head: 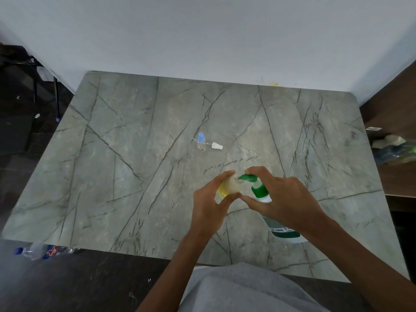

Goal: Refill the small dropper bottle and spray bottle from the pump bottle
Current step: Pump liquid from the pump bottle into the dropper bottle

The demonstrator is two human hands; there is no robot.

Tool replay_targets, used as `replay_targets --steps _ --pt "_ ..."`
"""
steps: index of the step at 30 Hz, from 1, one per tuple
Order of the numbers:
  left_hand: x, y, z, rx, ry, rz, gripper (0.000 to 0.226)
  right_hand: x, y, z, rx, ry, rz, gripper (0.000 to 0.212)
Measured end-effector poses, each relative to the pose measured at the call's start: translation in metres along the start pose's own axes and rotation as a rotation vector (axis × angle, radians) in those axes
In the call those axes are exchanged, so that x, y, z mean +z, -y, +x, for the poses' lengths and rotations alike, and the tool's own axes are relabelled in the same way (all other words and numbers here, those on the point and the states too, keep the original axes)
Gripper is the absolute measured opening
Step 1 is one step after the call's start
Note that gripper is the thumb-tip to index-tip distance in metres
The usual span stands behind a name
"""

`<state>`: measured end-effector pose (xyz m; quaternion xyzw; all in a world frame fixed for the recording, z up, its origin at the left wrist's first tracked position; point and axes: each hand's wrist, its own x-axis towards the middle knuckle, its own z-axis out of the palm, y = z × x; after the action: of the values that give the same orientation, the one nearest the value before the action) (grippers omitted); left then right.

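Tabletop (135, 154): left grip (208, 208) holds spray bottle (229, 186) beneath pump bottle (260, 190) spout.

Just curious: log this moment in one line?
left hand: holds clear plastic spray bottle | right hand: grips green-white plastic pump bottle

I see a grey veined table (135, 154) set against a pale wall (202, 30); dark floor (22, 176) lies left of it, a wooden shelf (391, 118) right.
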<state>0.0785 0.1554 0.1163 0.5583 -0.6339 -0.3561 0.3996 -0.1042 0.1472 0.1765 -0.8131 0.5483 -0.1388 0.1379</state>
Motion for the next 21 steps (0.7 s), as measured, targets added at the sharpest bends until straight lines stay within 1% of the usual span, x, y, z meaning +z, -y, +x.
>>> replay_targets --steps 4,6,17,21 --pt "-0.0012 -0.0010 0.0014 -0.004 -0.007 -0.002 0.052 0.0003 0.0004 -0.0014 0.022 0.037 -0.011 0.063" --pt "-0.0012 -0.0008 0.0017 -0.001 -0.012 -0.002 0.052 0.0007 0.0003 -0.0013 0.024 0.029 -0.012 0.064" --pt "0.0034 0.0025 0.0010 0.000 -0.001 0.016 0.053 0.0026 0.0006 0.0004 0.049 -0.067 0.097 0.056" --pt "0.0049 0.0035 0.0004 -0.004 -0.008 0.024 0.052 0.0027 -0.0003 0.0018 0.055 -0.044 0.073 0.057"
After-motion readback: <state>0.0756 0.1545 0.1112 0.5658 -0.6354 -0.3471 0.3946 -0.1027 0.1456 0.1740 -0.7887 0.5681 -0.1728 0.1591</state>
